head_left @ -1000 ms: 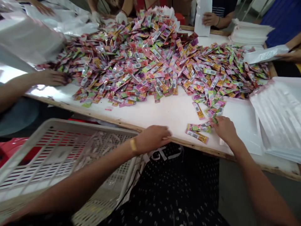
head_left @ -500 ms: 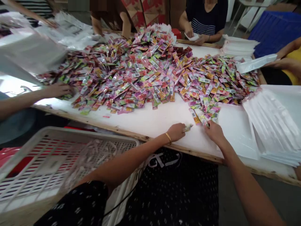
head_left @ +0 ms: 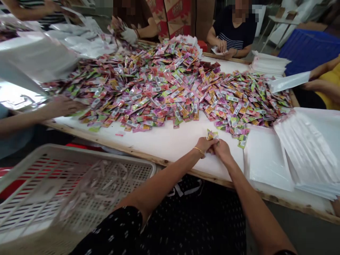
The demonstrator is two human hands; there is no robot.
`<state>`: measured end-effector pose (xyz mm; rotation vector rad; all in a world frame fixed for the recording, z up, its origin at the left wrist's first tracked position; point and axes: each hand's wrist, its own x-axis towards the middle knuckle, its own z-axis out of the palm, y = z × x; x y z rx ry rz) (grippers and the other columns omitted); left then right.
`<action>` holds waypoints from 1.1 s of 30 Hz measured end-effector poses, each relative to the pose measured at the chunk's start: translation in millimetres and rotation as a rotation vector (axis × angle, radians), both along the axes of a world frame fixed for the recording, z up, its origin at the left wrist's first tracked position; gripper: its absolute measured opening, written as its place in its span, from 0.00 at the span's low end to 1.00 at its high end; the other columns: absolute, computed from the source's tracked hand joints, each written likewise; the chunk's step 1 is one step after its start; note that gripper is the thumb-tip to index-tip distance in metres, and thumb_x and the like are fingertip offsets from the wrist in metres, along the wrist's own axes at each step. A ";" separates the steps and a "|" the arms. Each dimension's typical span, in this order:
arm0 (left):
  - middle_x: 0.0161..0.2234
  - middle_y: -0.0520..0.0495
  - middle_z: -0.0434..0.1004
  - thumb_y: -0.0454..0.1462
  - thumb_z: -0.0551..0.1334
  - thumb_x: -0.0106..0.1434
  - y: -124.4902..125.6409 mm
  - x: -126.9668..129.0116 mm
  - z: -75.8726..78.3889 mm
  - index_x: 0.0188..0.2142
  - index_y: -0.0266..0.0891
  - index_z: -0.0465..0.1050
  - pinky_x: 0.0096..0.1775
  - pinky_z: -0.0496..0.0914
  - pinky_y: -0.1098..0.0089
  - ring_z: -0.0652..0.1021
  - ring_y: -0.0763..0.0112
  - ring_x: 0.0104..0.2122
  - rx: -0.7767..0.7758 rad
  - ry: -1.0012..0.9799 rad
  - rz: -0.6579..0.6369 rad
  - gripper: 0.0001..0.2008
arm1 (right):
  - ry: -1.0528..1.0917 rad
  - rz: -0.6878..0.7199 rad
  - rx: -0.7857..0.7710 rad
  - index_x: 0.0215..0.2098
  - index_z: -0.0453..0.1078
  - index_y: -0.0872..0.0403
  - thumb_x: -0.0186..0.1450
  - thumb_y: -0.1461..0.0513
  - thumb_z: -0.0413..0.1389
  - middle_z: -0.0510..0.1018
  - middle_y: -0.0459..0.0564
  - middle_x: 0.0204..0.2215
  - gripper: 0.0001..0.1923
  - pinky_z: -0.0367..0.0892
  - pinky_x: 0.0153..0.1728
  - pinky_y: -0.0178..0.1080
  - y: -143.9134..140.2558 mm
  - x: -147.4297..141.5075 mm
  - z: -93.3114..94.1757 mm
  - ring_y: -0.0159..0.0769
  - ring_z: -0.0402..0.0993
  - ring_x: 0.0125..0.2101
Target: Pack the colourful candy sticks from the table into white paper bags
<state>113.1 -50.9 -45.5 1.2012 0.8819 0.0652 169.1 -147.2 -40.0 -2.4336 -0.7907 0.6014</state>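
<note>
My left hand, with a gold bracelet at its wrist, is closed on small colourful sachets whose ends stick up above the fingers. Against it, my right hand grips the same bunch from the other side. How many sachets are between the fingers I cannot tell. Both hands are just over the white tabletop, near its wooden front edge. Beyond them spreads a big heap of pink, green and purple sachets. A few loose sachets lie to the right of my hands.
Clear plastic bags are stacked at the right. A white plastic crate holding clear scraps stands below the table's edge at left. A co-worker's hand touches the heap's left end. Other people sit around the table. A blue bin stands behind.
My right hand has moved left from the loose sachets and met my left hand, bringing sachets along. Across the table, a co-worker's gloved hand now lifts a bunch of sachets.
</note>
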 end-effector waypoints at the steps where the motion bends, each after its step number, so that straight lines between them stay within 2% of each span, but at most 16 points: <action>1: 0.10 0.55 0.62 0.38 0.74 0.46 2.8 -4.2 -0.2 0.17 0.36 0.63 0.16 0.57 0.75 0.63 0.79 0.10 -0.015 -0.019 0.005 0.19 | 0.020 0.029 0.038 0.43 0.70 0.59 0.66 0.56 0.47 0.78 0.55 0.36 0.17 0.65 0.36 0.37 -1.7 -5.3 2.1 0.38 0.73 0.35; 4: 0.17 0.51 0.72 0.36 0.76 0.41 10.9 -19.2 2.3 0.24 0.32 0.71 0.22 0.66 0.74 0.71 0.76 0.16 -0.150 -0.164 0.033 0.16 | 0.122 0.193 0.137 0.48 0.68 0.56 0.63 0.52 0.53 0.78 0.51 0.41 0.20 0.67 0.39 0.35 -10.4 -7.2 15.3 0.36 0.73 0.39; 6: 0.22 0.50 0.75 0.34 0.76 0.39 14.0 -27.3 5.7 0.29 0.31 0.73 0.26 0.70 0.72 0.75 0.73 0.21 -0.245 -0.278 0.079 0.18 | 0.139 0.272 0.127 0.42 0.72 0.54 0.62 0.52 0.55 0.79 0.47 0.37 0.16 0.67 0.39 0.34 -17.8 7.3 27.8 0.34 0.73 0.36; 7: 0.23 0.49 0.76 0.33 0.76 0.39 15.1 -29.9 7.2 0.30 0.31 0.73 0.27 0.71 0.72 0.75 0.73 0.22 -0.288 -0.323 0.100 0.19 | 0.097 0.257 0.091 0.38 0.73 0.54 0.62 0.53 0.55 0.79 0.46 0.35 0.14 0.67 0.39 0.34 -21.1 18.6 33.7 0.34 0.73 0.35; 9: 0.24 0.49 0.76 0.32 0.74 0.41 17.6 -32.1 9.1 0.32 0.31 0.72 0.27 0.72 0.70 0.76 0.71 0.22 -0.377 -0.385 0.134 0.18 | -0.056 0.128 0.012 0.36 0.73 0.55 0.64 0.56 0.53 0.78 0.51 0.36 0.12 0.65 0.42 0.38 -24.8 45.2 42.2 0.36 0.73 0.37; 12: 0.27 0.46 0.77 0.31 0.69 0.48 24.6 -31.4 7.8 0.35 0.33 0.71 0.26 0.73 0.68 0.76 0.70 0.22 -0.483 -0.396 0.159 0.15 | -0.329 -0.128 -0.096 0.46 0.70 0.59 0.64 0.56 0.51 0.72 0.62 0.48 0.18 0.60 0.50 0.47 -20.9 80.1 42.6 0.47 0.67 0.50; 15: 0.29 0.45 0.78 0.30 0.65 0.53 33.0 -31.5 3.4 0.38 0.34 0.70 0.23 0.71 0.72 0.76 0.72 0.22 -0.543 -0.359 0.182 0.12 | -0.515 -0.188 -0.263 0.50 0.67 0.61 0.62 0.50 0.56 0.68 0.65 0.52 0.26 0.57 0.52 0.51 -7.4 95.7 33.2 0.54 0.61 0.54; 19: 0.26 0.48 0.76 0.31 0.63 0.55 39.8 -34.8 0.1 0.35 0.35 0.68 0.18 0.66 0.75 0.74 0.74 0.19 -0.572 -0.318 0.165 0.07 | -0.499 -0.147 -0.299 0.50 0.66 0.63 0.67 0.54 0.49 0.72 0.67 0.48 0.22 0.58 0.51 0.49 11.9 83.0 21.7 0.53 0.65 0.51; 23: 0.22 0.51 0.73 0.31 0.64 0.55 46.0 -43.4 1.8 0.32 0.35 0.66 0.17 0.65 0.76 0.72 0.76 0.17 -0.518 -0.342 0.184 0.07 | -0.343 0.014 -0.273 0.45 0.70 0.59 0.68 0.56 0.47 0.76 0.61 0.42 0.17 0.61 0.46 0.41 20.8 38.8 12.8 0.45 0.72 0.45; 27: 0.19 0.53 0.71 0.33 0.70 0.51 51.5 -57.1 3.1 0.31 0.34 0.65 0.20 0.69 0.74 0.75 0.72 0.18 -0.409 -0.326 0.219 0.14 | -0.108 0.108 -0.225 0.38 0.73 0.55 0.71 0.52 0.41 0.79 0.53 0.34 0.23 0.63 0.35 0.33 20.3 4.1 9.0 0.36 0.74 0.35; 30: 0.18 0.56 0.69 0.35 0.75 0.44 51.1 -63.8 3.9 0.30 0.35 0.64 0.21 0.71 0.72 0.75 0.71 0.17 -0.365 -0.298 0.235 0.20 | 0.003 0.130 -0.176 0.36 0.74 0.54 0.72 0.49 0.35 0.80 0.50 0.33 0.29 0.63 0.34 0.32 15.2 6.7 10.5 0.34 0.74 0.34; 33: 0.17 0.57 0.68 0.36 0.76 0.42 50.1 -65.9 6.6 0.29 0.35 0.64 0.20 0.69 0.73 0.73 0.73 0.16 -0.302 -0.239 0.267 0.21 | 0.010 0.074 -0.131 0.37 0.74 0.53 0.71 0.48 0.38 0.79 0.50 0.33 0.27 0.63 0.35 0.33 3.7 19.0 11.6 0.34 0.74 0.34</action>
